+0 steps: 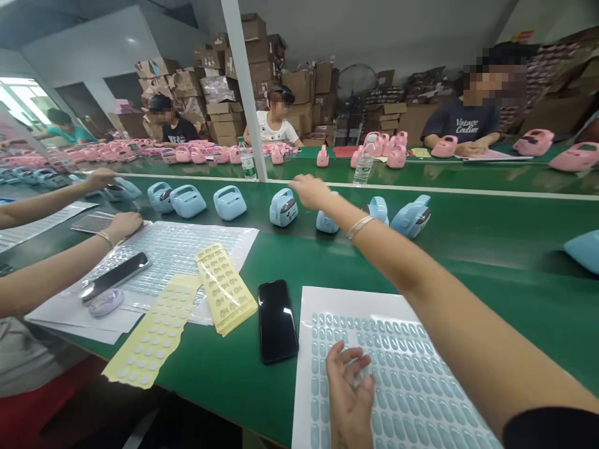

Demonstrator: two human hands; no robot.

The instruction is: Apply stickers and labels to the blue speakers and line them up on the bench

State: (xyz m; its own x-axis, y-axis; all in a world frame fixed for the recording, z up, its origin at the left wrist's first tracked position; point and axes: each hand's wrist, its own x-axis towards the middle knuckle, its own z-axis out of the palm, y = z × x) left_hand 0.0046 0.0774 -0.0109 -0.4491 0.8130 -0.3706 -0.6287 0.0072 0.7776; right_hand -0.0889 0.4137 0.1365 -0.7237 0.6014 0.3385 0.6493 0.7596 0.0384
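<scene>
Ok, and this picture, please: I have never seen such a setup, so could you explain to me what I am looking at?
There is no machine here. The single picture comes from a camera on a person's head, looking forward and down. Their right hand is beside a light blue plastic case with a handle; whether they touch is unclear. Their left hand is over a white sheet with rows of pale blue oval pieces. I can make out nothing held in either hand. A black rectangular phone and a patterned yellow strip lie on the green work surface. The bare arms at far left are a co-worker's.
</scene>
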